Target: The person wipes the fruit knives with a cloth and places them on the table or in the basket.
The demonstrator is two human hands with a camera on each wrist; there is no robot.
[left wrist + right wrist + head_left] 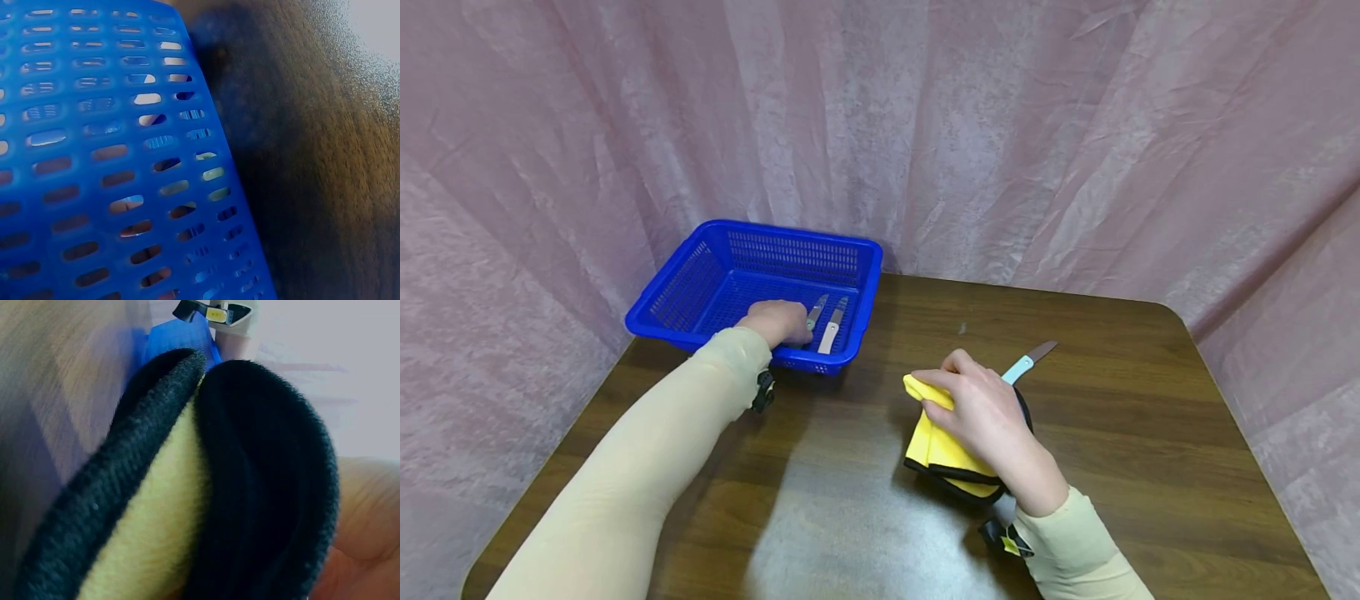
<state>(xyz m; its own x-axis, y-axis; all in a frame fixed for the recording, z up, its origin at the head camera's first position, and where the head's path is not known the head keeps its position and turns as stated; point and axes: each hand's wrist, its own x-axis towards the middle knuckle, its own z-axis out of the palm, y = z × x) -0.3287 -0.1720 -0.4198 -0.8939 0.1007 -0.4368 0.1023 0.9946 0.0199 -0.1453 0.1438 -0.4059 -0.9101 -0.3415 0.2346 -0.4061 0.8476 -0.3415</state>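
Observation:
My left hand (778, 322) reaches down into a blue plastic basket (868, 287), its fingers curled at the pale green handle of a small knife (817, 312); the fingertips are mostly hidden. Beside that knife lies a second one with a whitish handle (830, 335), on the basket floor. In the left wrist view, the slotted basket wall (112, 181) covers most of the hand. My right hand (988, 417) grips a folded yellow cloth with black edging (951, 450) over the table. Just beyond this hand, a knife with a light blue handle (1019, 368) points its blade away to the right.
The brown wooden table (1150, 433) has a rounded far right corner. Pink curtains (985, 150) hang behind it and along both sides. The basket stands at the far left, against the curtain. Small dark devices (763, 392) are strapped at both wrists.

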